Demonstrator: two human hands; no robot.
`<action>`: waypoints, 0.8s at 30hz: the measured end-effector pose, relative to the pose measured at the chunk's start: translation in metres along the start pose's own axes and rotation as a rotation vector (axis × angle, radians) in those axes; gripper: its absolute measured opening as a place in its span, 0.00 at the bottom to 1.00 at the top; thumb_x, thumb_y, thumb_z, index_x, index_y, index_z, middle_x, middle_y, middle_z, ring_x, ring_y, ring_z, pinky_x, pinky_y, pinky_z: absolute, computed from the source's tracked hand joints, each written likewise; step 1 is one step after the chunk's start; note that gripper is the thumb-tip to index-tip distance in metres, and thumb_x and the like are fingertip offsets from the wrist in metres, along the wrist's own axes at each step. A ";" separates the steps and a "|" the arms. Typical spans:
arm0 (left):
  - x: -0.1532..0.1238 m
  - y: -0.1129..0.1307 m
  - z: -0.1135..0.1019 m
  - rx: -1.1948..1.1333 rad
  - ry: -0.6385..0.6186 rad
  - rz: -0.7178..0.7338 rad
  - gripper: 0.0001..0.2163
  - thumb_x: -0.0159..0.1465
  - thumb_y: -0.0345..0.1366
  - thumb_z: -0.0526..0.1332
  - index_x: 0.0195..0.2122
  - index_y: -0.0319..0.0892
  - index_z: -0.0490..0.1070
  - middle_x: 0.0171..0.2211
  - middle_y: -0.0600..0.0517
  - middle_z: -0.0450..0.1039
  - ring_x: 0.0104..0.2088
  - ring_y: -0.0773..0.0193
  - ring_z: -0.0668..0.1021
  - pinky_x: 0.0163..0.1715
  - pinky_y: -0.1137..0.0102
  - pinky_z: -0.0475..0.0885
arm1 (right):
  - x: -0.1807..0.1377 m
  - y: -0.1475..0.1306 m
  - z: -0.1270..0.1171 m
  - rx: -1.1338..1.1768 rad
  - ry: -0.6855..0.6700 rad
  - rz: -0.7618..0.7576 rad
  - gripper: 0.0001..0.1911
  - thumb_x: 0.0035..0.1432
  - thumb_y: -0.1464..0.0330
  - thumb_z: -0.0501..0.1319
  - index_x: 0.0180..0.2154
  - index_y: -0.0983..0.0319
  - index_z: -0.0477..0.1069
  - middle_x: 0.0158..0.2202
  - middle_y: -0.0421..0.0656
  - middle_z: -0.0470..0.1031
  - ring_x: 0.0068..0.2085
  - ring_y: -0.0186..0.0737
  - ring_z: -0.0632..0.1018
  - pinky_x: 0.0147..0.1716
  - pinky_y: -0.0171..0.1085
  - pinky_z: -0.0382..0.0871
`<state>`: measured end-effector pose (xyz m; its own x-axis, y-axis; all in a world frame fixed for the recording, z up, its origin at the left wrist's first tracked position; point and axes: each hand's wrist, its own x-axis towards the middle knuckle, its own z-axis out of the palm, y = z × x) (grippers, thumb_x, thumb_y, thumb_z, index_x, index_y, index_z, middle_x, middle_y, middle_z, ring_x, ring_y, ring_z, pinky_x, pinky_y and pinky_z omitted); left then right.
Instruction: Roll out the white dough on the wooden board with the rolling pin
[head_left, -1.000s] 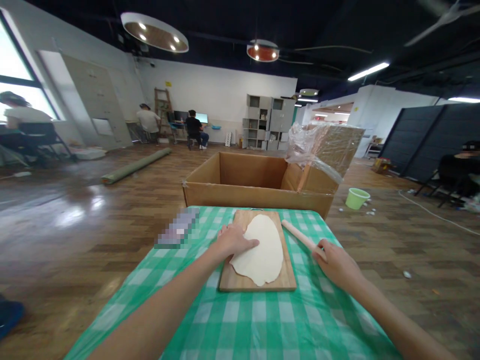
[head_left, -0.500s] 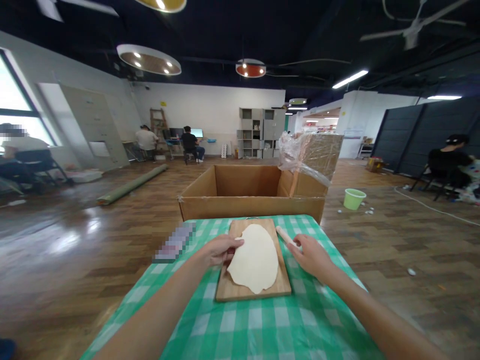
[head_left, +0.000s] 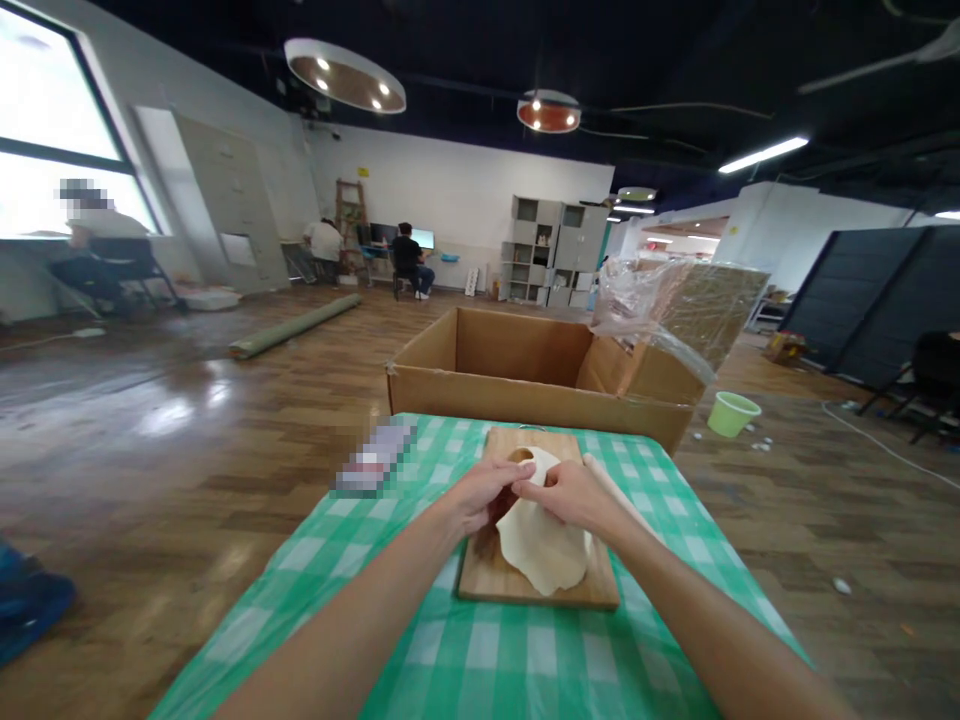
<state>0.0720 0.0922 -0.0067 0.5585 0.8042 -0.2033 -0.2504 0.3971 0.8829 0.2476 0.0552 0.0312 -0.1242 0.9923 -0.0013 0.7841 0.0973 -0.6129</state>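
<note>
A flattened sheet of pale dough [head_left: 546, 550] is on the wooden cutting board [head_left: 484, 575], its far part lifted and bent up between my hands. My left hand [head_left: 484, 492] pinches the raised edge on the left side. From the right, my right hand [head_left: 571, 492] grips the same sheet, its fingers close to the left fingertips. The near part of the dough hangs down toward the board. To the right of the board lies a pale rolling pin [head_left: 600, 472], partly hidden behind my right hand and forearm.
A green-and-white checked tablecloth [head_left: 450, 650] covers the table. A blurred-out flat item [head_left: 375, 458] lies at its left edge. Beyond the table stands a large open cardboard box [head_left: 510, 390]. A light green bucket [head_left: 733, 413] is on the floor at right. Several people sit farther off.
My right hand has left the rolling pin and taken hold of the dough. The dough's far part has been lifted off the board. The camera view has turned left and tilted.
</note>
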 end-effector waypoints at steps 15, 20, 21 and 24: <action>-0.003 -0.011 0.016 -0.002 -0.008 0.126 0.13 0.60 0.44 0.68 0.38 0.38 0.79 0.35 0.46 0.83 0.33 0.60 0.82 0.37 0.69 0.75 | -0.001 0.034 0.015 0.543 -0.143 0.129 0.20 0.63 0.51 0.62 0.28 0.60 0.72 0.23 0.42 0.77 0.19 0.34 0.72 0.15 0.32 0.58; -0.001 -0.013 0.018 -0.025 0.071 0.168 0.10 0.61 0.39 0.67 0.40 0.38 0.77 0.36 0.46 0.81 0.34 0.62 0.82 0.37 0.70 0.75 | -0.003 0.038 0.015 0.673 -0.128 0.129 0.10 0.56 0.60 0.60 0.26 0.58 0.68 0.20 0.41 0.73 0.19 0.37 0.71 0.15 0.34 0.59; 0.001 -0.014 0.017 -0.028 0.083 0.189 0.10 0.61 0.38 0.68 0.40 0.39 0.76 0.37 0.46 0.81 0.36 0.62 0.82 0.39 0.69 0.76 | -0.003 0.038 0.014 0.728 -0.113 0.131 0.09 0.54 0.60 0.60 0.26 0.57 0.67 0.20 0.40 0.72 0.19 0.37 0.71 0.15 0.34 0.60; 0.004 -0.018 0.016 -0.067 0.151 0.258 0.11 0.60 0.33 0.71 0.41 0.41 0.72 0.41 0.46 0.80 0.40 0.61 0.83 0.43 0.68 0.78 | -0.002 0.035 0.006 0.849 -0.064 0.126 0.09 0.50 0.59 0.58 0.28 0.58 0.66 0.22 0.41 0.72 0.22 0.40 0.73 0.20 0.35 0.67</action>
<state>0.0912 0.0819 -0.0165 0.3473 0.9369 -0.0406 -0.4230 0.1951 0.8849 0.2714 0.0559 0.0051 -0.1207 0.9830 -0.1380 0.0769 -0.1293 -0.9886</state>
